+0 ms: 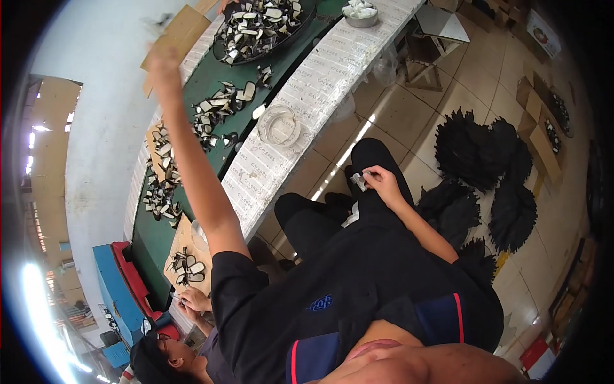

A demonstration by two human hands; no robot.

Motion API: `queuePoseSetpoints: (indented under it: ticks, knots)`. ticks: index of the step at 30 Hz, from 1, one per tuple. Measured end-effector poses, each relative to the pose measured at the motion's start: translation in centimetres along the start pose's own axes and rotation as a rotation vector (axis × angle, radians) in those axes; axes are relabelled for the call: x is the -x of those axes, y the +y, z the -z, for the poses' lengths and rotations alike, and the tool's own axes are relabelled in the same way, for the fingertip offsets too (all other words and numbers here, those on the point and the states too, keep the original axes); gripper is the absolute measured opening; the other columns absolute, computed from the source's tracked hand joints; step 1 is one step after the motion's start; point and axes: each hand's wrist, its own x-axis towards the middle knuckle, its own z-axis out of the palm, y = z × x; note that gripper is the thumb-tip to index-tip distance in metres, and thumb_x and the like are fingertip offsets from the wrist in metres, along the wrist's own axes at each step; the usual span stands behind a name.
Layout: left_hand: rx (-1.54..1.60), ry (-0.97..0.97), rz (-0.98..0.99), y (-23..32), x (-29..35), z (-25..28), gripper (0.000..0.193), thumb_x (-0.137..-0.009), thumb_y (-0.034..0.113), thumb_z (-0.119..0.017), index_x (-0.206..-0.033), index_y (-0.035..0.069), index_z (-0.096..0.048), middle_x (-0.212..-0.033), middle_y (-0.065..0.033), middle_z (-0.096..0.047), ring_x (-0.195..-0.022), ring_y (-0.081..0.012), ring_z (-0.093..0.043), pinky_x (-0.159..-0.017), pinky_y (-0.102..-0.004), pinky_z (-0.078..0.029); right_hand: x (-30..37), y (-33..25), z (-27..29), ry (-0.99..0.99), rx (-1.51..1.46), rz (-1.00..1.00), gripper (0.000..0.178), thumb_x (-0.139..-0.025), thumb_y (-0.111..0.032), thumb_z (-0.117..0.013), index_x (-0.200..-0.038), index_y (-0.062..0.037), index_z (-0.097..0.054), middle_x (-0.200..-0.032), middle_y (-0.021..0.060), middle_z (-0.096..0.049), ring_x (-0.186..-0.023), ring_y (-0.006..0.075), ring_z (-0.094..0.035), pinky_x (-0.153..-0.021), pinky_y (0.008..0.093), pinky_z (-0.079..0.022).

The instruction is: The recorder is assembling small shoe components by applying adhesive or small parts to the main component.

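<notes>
My left arm stretches out across the green work surface point(147, 246). At its end my left hand point(165, 69) is smeared by motion near a sheet of cardboard point(182, 38), so its fingers cannot be made out. Over my right thigh, my right hand point(384, 182) pinches a small whitish-grey piece point(359, 182). Loose black pieces with white pads and straps point(220, 105) lie on the green surface beside my left forearm. A large dark round tray point(240, 59) beyond them is heaped with similar pieces.
A clear round dish point(279, 125) and a bowl of white bits point(361, 13) stand on the paper-covered table edge point(307, 83). Bundles of black strips point(476, 150) lie on the floor at right. At lower left a co-worker's hand point(195, 299) works near a board point(185, 240).
</notes>
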Motion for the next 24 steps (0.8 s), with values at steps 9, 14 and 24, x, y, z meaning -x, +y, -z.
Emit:
queuePoseSetpoints:
  ticks: [9, 14, 24]
  knots:
    - [0.104, -0.717, 0.739, -14.0, 19.2, -15.6, 0.037, -0.075, 0.031, -0.073, -0.082, -0.004, -0.07, -0.072, -0.0175, -0.069, -0.058, -0.0234, -0.069, -0.055, -0.0366, -0.057, -0.6, -0.4, -0.3, -0.026, -0.165, -0.058, 0.019, -0.094, -0.013, -0.065, -0.107, 0.0011, -0.066, -0.085, 0.0043, -0.068, -0.073, 0.0094, -0.064, -0.066, 0.0235, -0.052]
    - [0.625, -0.455, 1.024, -12.8, 21.1, -19.5, 0.035, -0.083, 0.016, -0.073, -0.112, -0.003, -0.064, -0.091, -0.0136, -0.07, -0.061, -0.0195, -0.068, -0.047, -0.0306, -0.055, -0.3, -0.2, 0.3, -0.022, -0.185, -0.048, 0.02, -0.094, -0.015, -0.066, -0.107, 0.001, -0.066, -0.084, 0.0043, -0.068, -0.073, 0.0096, -0.064, -0.065, 0.0237, -0.052]
    - [0.228, 0.063, 0.779, -12.9, 20.8, -17.0, 0.027, -0.083, 0.024, -0.075, -0.083, -0.003, -0.07, -0.071, -0.0112, -0.069, -0.062, -0.0224, -0.061, -0.064, -0.0365, -0.049, -0.8, 0.0, -0.2, -0.033, -0.209, -0.1, 0.018, -0.095, -0.013, -0.065, -0.108, -0.0003, -0.066, -0.09, 0.0059, -0.068, -0.076, 0.0105, -0.065, -0.067, 0.0239, -0.054]
